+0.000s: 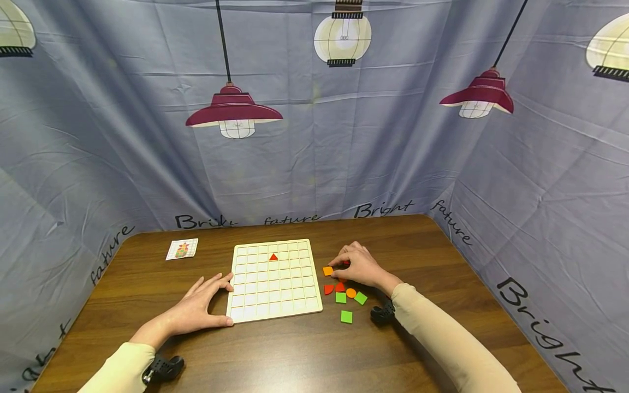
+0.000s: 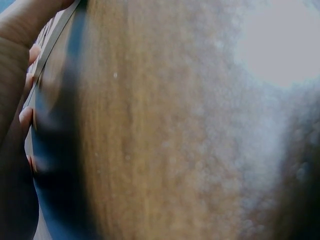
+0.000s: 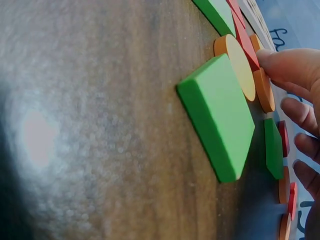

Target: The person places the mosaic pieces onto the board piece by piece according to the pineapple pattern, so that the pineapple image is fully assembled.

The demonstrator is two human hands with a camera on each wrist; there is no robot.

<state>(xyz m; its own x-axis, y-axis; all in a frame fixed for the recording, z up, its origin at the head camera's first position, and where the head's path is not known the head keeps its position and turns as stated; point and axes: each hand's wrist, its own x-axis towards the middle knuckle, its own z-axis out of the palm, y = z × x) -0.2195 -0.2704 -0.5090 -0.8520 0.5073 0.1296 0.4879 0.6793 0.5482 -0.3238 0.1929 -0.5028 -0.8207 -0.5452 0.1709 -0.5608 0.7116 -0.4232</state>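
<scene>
A cream board with a square grid lies on the table, a red triangle in one of its upper cells. My left hand rests at the board's left edge, thumb at the lower corner and fingers spread higher up. To the right of the board, my right hand pinches an orange square between thumb and index finger. Near that hand lie a red quarter-round piece, an orange disc and several green squares. More coloured pieces are partly hidden under the right hand.
A small white card with a pineapple picture lies at the table's back left. The brown wooden table meets a grey-blue curtain printed with lamps and lettering. In the right wrist view, a green piece stands out close up.
</scene>
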